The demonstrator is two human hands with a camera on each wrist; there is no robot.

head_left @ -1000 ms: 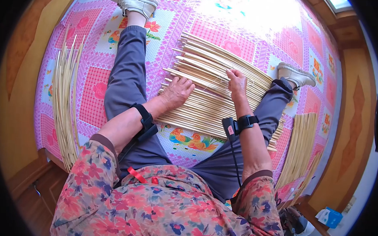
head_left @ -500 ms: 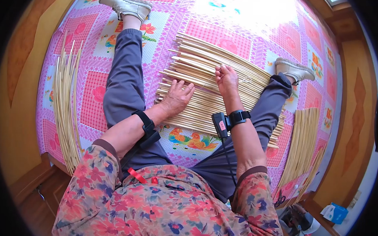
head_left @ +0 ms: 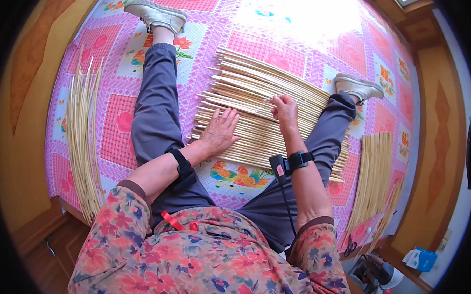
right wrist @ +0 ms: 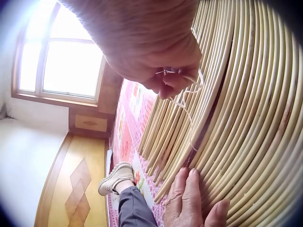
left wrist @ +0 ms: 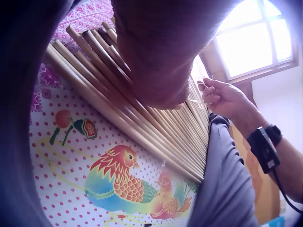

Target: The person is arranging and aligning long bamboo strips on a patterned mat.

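A mat-like row of pale sticks (head_left: 257,132) lies between the person's legs. Flat on its left part rests the left hand (head_left: 220,132), fingers extended; in the right wrist view those fingers (right wrist: 191,189) touch the sticks beside a dark gap. Above the sticks the right hand (head_left: 285,112) pinches a thin white string (head_left: 266,102) between thumb and fingers. In the right wrist view the string (right wrist: 190,124) hangs in loops from the right hand (right wrist: 163,61) down to the sticks. The left wrist view shows the right hand (left wrist: 229,98) raised beyond the left.
Loose sticks (head_left: 81,141) lie at the left edge of the patterned cloth (head_left: 121,123), and another bundle (head_left: 372,177) at the right. Scissors (head_left: 350,246) sit near the lower right edge. Outstretched legs with shoes (head_left: 156,15) flank the sticks. A blue packet (head_left: 421,258) is at lower right.
The right hand has moved left, then a little down toward the sticks, still pinching the string. The left hand has slid slightly toward the body, and its fingers have straightened.
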